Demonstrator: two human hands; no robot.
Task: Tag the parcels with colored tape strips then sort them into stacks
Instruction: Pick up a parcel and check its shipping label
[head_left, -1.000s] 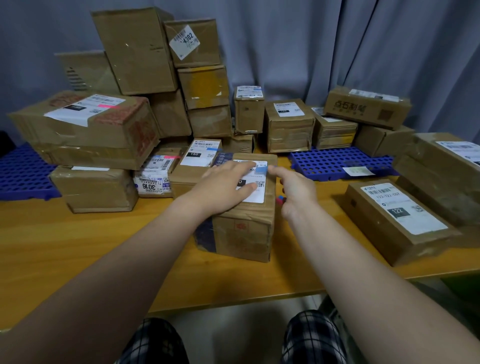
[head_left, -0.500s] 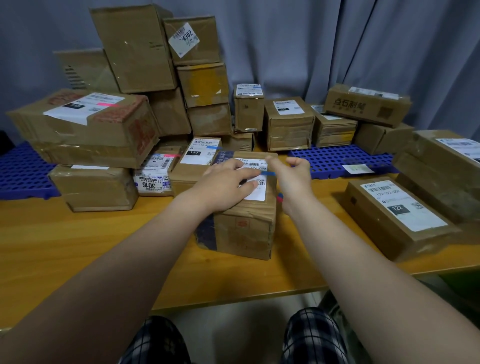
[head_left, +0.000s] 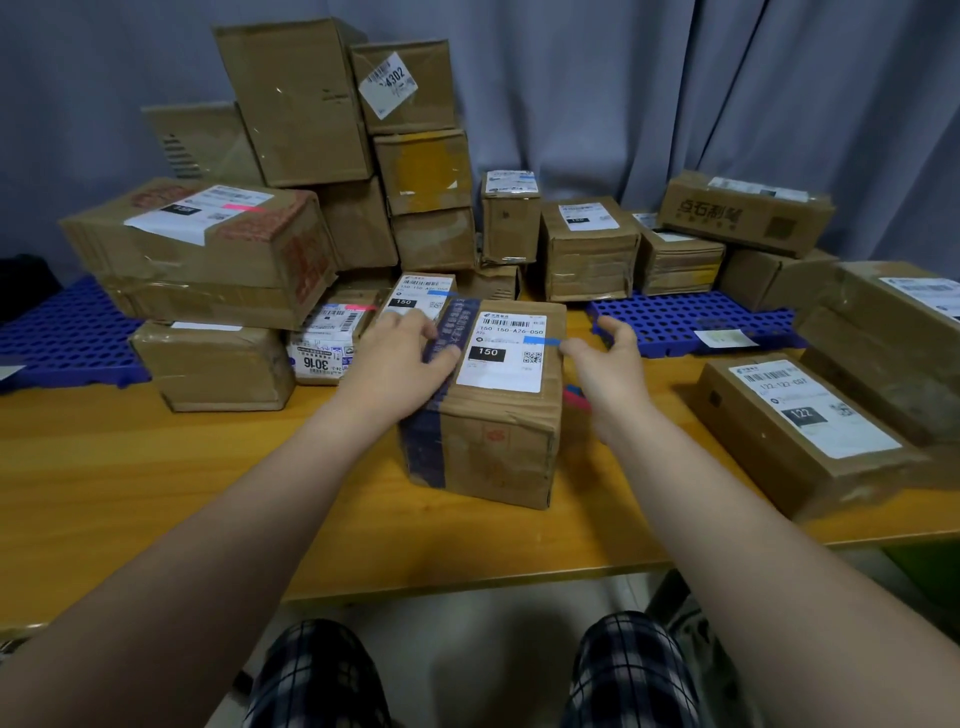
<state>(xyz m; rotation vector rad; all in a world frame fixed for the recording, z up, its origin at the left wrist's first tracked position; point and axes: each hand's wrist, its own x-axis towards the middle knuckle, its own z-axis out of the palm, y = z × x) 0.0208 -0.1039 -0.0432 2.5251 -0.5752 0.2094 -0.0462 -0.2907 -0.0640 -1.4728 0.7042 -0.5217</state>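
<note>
**A:** So, how do we pick up the 150 parcel (head_left: 498, 426) for stacking?

**B:** We'd guess stiff but creased cardboard. The dark tape band (head_left: 422, 452) is probably slick, and we can't tell the weight. We'd put our palms on the two long side walls, off that band. It's on the wooden table (head_left: 156, 493), with the 122 parcel (head_left: 800, 415) well apart to its right. The long axis runs away from us. The blue tape strip (head_left: 541, 340) lies crosswise on its shipping label (head_left: 506, 364).

**A:** Hands?

**B:** Our left hand (head_left: 400, 358) rests flat on its top-left edge. Our right hand (head_left: 608, 364) is just beside its right wall, loosely spread and pinching nothing, with a fingertip at the strip's end.
</note>
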